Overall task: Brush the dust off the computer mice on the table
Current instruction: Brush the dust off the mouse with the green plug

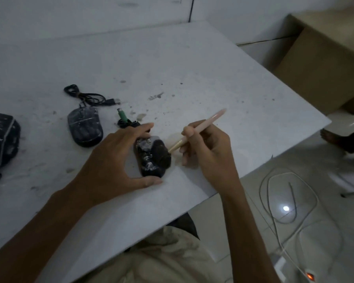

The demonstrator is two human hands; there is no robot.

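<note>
A dusty black computer mouse [146,162] lies near the front edge of the white table [192,78]. My left hand [114,158] grips it, with the thumb at its near end and the fingers round its far end. My right hand [206,152] holds a pink-handled brush [200,127] like a pen, and the dark bristles [161,154] press on the mouse's right side. A second dusty black mouse [85,127] sits to the left with its coiled USB cable [86,96]. A third dark dusty mouse [1,137] is partly cut off at the left edge.
A green round plug [122,115] and its cord lie just beyond my left hand. Dust specks dot the tabletop. A cardboard box [323,64] stands on the floor to the right. White cables [284,201] loop on the tiles below, and a foot [335,137] shows at the right.
</note>
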